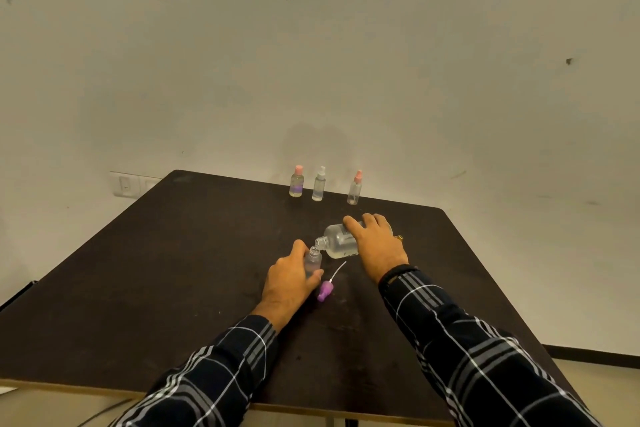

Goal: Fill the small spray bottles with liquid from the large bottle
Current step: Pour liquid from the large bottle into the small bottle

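Observation:
My right hand (pixel 375 246) grips the large clear bottle (pixel 337 242), tipped on its side with its open neck pointing left and down. That neck meets the mouth of a small clear spray bottle (pixel 313 262), which stands uncapped on the dark table (pixel 173 270). My left hand (pixel 289 282) holds this small bottle around its body. A purple spray cap (pixel 325 291) with its white dip tube lies on the table just in front of the small bottle, between my two hands.
Three small spray bottles stand in a row near the table's far edge by the wall: a pink-capped one (pixel 297 181), a white-capped one (pixel 319 184) and another pink-capped one (pixel 355 188). The table's near edge runs under my forearms.

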